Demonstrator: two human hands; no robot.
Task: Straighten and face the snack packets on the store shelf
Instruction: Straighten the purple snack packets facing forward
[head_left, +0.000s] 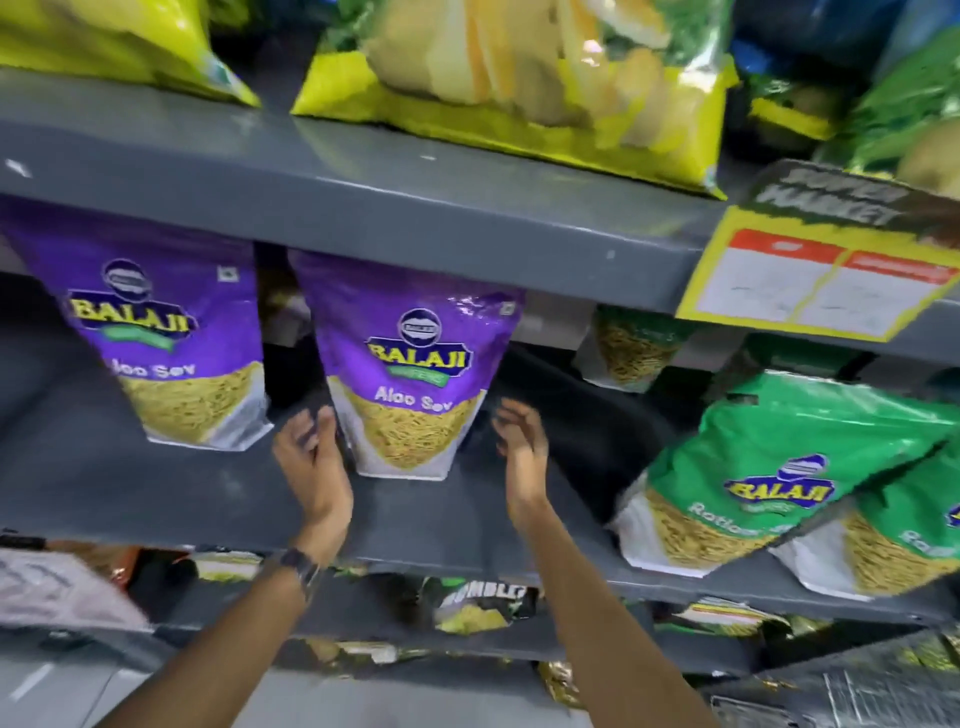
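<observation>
A purple Aloo Sev packet (415, 374) stands upright on the grey middle shelf (447, 525), label facing me. My left hand (311, 457) is at its lower left edge, fingers apart, thumb touching or nearly touching the pack. My right hand (522, 447) hovers just right of the packet, fingers spread, holding nothing. A second purple Aloo Sev packet (166, 338) stands to the left. Two green Ratlami Sev packets (769, 467) lean tilted at the right of the same shelf.
Yellow chip bags (519, 78) lie on the shelf above. A yellow price card (821, 275) hangs from that shelf's edge at right. More snack packs (478, 603) fill the shelf below. Another sev pack (631, 343) sits further back.
</observation>
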